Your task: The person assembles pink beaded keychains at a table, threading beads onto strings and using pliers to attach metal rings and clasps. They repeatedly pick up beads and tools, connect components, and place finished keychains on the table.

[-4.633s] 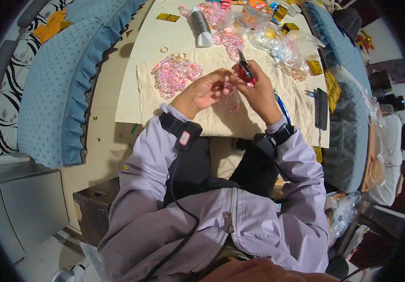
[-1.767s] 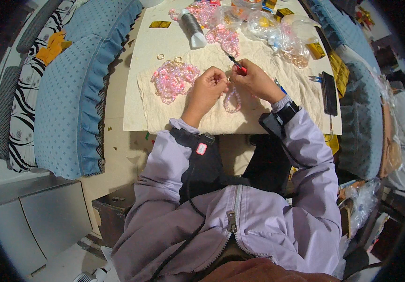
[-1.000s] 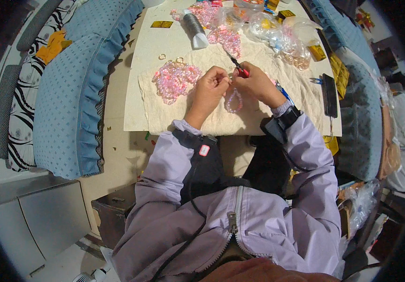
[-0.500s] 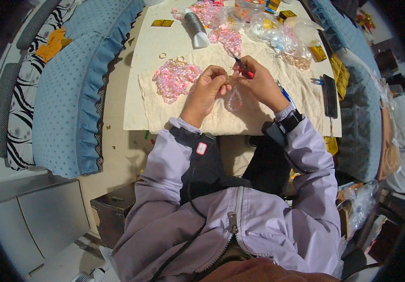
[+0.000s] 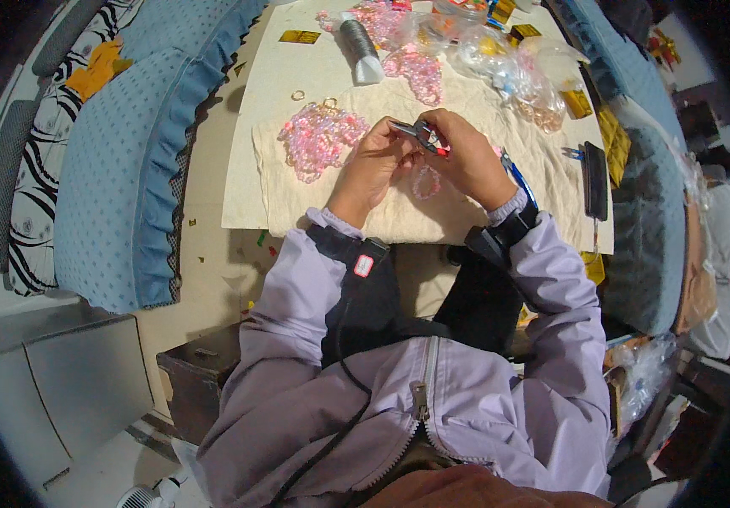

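Note:
My right hand grips small red-handled pliers, their jaws pointing left toward my left hand. My left hand pinches a strand of pink beads that dangles as a small loop between both hands. Both hands hover over a cream cloth spread on the table. A heap of pink beaded pieces lies on the cloth just left of my left hand.
Further back lie another pink bead pile, a grey thread spool, clear bags of beads and gold packets. A black phone and a blue pen lie right. Blue cushions flank the table.
The hands have stayed together over the cloth; the pliers have turned from pointing up-left to lying more level, and the bead loop hangs a little lower.

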`<state>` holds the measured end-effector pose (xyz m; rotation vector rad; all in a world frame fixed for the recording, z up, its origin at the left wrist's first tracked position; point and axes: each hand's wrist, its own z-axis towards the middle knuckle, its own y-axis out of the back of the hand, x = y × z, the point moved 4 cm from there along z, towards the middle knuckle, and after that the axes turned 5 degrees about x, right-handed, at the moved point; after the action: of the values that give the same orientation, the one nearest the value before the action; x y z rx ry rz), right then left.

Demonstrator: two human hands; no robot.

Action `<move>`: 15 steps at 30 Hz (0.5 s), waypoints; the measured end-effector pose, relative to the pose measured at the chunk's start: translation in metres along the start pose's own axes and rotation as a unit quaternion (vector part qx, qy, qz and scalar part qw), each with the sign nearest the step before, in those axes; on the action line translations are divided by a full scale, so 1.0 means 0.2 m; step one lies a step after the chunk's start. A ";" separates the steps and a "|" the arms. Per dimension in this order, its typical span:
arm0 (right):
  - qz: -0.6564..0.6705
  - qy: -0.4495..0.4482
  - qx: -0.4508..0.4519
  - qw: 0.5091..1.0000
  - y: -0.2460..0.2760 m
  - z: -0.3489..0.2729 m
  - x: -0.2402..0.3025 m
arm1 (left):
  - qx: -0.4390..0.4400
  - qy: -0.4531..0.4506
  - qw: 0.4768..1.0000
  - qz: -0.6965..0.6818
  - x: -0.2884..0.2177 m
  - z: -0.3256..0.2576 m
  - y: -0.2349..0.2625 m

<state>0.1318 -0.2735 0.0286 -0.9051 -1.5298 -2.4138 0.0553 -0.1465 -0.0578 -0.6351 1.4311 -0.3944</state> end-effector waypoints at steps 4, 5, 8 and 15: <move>-0.007 0.023 -0.001 1.000 0.00 0.00 0.00 | 0.003 0.021 1.000 0.003 -0.01 0.00 0.00; -0.010 0.010 0.010 1.000 0.00 0.00 0.00 | 0.026 0.019 0.999 -0.005 -0.02 0.00 0.00; -0.006 0.019 0.027 0.999 0.01 0.01 -0.02 | 0.054 0.030 0.998 -0.026 -0.01 0.00 0.00; -0.027 0.084 0.053 0.995 0.07 0.02 0.01 | 0.083 0.086 0.991 -0.058 0.01 0.01 0.01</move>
<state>0.1385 -0.2769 0.0422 -0.6319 -1.6199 -2.3512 0.0569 -0.1460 -0.0602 -0.5614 1.5098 -0.6668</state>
